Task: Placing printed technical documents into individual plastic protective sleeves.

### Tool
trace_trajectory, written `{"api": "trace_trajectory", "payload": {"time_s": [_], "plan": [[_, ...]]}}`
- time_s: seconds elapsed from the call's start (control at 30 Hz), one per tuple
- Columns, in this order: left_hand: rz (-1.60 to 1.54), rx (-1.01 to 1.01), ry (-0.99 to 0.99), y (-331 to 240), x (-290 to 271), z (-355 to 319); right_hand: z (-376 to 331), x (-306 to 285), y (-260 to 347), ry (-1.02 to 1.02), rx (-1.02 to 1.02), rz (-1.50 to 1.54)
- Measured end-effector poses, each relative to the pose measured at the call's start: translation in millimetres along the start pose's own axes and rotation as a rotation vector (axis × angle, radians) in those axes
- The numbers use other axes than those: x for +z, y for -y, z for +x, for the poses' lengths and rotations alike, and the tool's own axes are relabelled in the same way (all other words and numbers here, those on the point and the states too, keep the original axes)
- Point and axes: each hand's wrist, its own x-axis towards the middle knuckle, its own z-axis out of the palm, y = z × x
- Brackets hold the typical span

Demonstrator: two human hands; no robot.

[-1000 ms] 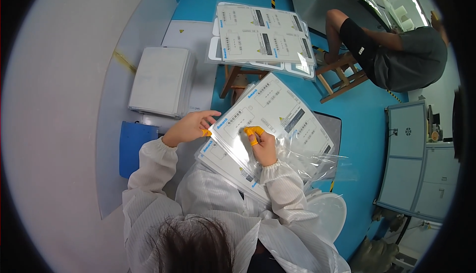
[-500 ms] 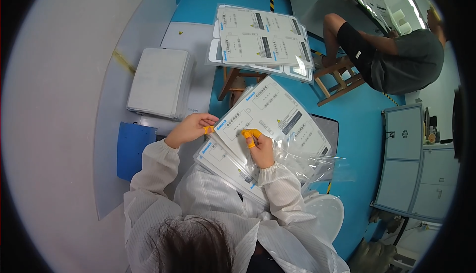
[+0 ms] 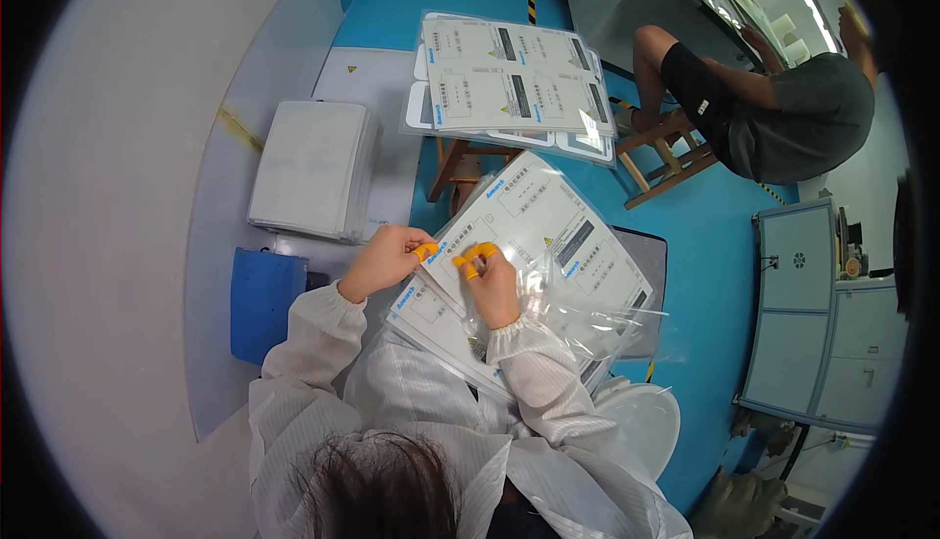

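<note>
Over my lap lies a stack of white printed panels with blue and black markings, its top panel point(image 3: 534, 211) turned at an angle over a lower panel point(image 3: 428, 309). My left hand point(image 3: 384, 263) is closed at the top panel's left edge, thumb and finger pinching it. My right hand point(image 3: 493, 289) is just right of it, above the panel, its fingers curled together; what they hold, if anything, is hidden. Both hands wear yellow finger cots point(image 3: 479, 251). Crumpled clear plastic film point(image 3: 578, 314) lies over the panel's right part, beside my right wrist.
Ahead, another stack of printed panels point(image 3: 509, 74) rests on a wooden stool point(image 3: 452, 165). To the left are a stack of white sheets point(image 3: 305, 167) and a blue bin point(image 3: 264, 304). A person point(image 3: 793, 113) sits at a bench at the far right. Grey cabinets point(image 3: 798, 294) stand right.
My right hand has moved left across the top panel, close to my left hand. The left hand's fingers have closed at the panel's edge and shifted slightly right.
</note>
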Motion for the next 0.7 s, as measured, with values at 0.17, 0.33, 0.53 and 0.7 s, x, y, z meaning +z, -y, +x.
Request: {"api": "trace_trajectory", "payload": {"time_s": [0.17, 0.33, 0.53, 0.7], "plan": [[0.012, 0.006, -0.017, -0.7, 0.8, 1.2, -4.2, -9.4, 5.1, -0.007, -0.102, 0.135], [0.036, 0.004, 0.001, -0.1, 1.5, 2.4, -9.1, 0.8, 4.1, 0.178, -0.182, 0.005], [-0.087, -0.021, 0.058, -2.6, -0.3, -2.1, 1.2, -16.7, -3.3, 0.027, -0.039, 0.243], [-0.113, -0.007, 0.082, 1.9, 1.4, -1.3, -11.1, -11.6, 16.8, 0.200, -0.207, 0.068]]}}
